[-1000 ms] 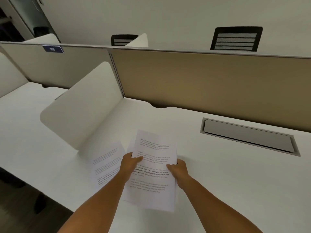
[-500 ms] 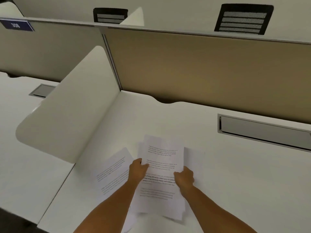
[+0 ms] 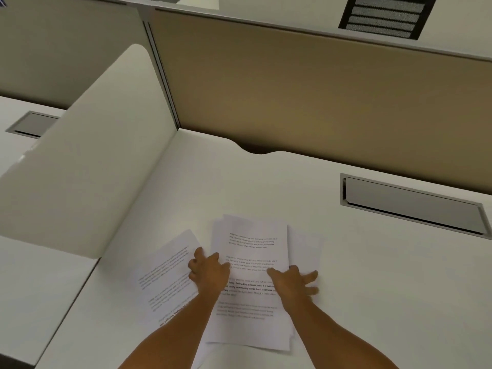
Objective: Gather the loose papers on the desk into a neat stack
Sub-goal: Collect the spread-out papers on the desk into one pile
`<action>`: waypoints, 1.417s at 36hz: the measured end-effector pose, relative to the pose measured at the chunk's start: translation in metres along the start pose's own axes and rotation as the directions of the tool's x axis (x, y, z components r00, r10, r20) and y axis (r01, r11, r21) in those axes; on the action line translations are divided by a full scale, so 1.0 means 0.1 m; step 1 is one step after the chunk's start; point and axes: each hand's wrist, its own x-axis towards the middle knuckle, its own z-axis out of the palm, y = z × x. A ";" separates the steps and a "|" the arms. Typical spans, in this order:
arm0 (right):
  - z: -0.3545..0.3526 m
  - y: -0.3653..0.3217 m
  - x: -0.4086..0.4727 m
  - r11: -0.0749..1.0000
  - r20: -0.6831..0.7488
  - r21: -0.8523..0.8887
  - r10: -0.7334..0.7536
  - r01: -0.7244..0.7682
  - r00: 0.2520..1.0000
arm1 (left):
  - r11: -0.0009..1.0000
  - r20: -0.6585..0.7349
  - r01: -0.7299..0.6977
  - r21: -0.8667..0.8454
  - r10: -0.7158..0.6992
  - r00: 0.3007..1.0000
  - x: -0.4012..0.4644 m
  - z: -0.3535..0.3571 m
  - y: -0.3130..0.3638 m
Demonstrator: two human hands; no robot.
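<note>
A stack of printed white papers (image 3: pixel 253 249) lies on the white desk (image 3: pixel 372 275), its sheets slightly fanned. One loose printed sheet (image 3: pixel 165 278) lies askew to its left, partly under my left forearm. Another sheet (image 3: pixel 303 246) pokes out from under the stack on the right. My left hand (image 3: pixel 209 272) pinches the stack's left edge, thumb on top and fingers curled. At the stack's right edge my right hand (image 3: pixel 292 282) rests with its thumb on the top page and its fingers spread flat over the protruding sheet.
A white curved side divider (image 3: pixel 87 161) stands left of the papers, and a tan partition (image 3: pixel 306 102) closes the back. A grey cable hatch (image 3: pixel 410 203) is set into the desk at the right. A black chair back (image 3: pixel 386 17) shows beyond the partition.
The stack has come down over a sheet that now sticks out on the right. My right fingers have spread from a grip to flat. The view has shifted closer.
</note>
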 end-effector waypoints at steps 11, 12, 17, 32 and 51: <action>0.08 -0.10 -0.22 0.940 -0.108 0.088 -0.320 0.330 0.941 | 0.995 0.009 -0.020 -0.102 0.021 1.000 -0.03 0.05 -0.06; 0.08 -0.11 -0.27 0.926 -0.082 0.153 -0.335 0.344 0.939 | 0.994 0.016 -0.021 -0.109 0.023 1.000 -0.03 0.04 -0.06; 0.02 -0.17 -0.50 0.873 -0.081 0.240 -0.418 0.425 0.905 | 0.980 0.021 -0.004 -0.198 0.009 1.000 -0.04 -0.01 -0.05; -0.52 -0.25 -0.62 0.680 0.418 0.716 -0.597 0.156 0.685 | 0.356 0.458 0.344 -0.869 0.313 0.832 -0.08 -0.45 -0.21; -0.36 0.10 -0.14 0.733 0.212 0.680 -0.235 0.030 0.949 | 0.671 0.299 0.035 -0.741 0.282 0.912 0.02 -0.47 0.08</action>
